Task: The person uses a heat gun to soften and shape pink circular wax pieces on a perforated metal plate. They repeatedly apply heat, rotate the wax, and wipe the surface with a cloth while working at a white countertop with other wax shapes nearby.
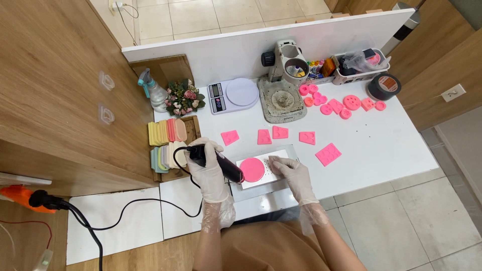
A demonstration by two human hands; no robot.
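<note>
Pink disc [252,169] amid pink moulds [328,153], scale [233,95], press [282,80].

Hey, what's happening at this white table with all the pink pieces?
A person in thin clear gloves works over a small white tray. The left hand grips a dark corded handheld tool, its tip at a round pink disc on the tray. The right hand rests on the tray beside the disc.

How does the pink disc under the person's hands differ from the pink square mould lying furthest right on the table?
The pink disc is round; the pink square mould has corners. The disc lies on a white tray, touched by the right hand; the mould lies on the bare table, untouched. Both are flat and pink.
</note>
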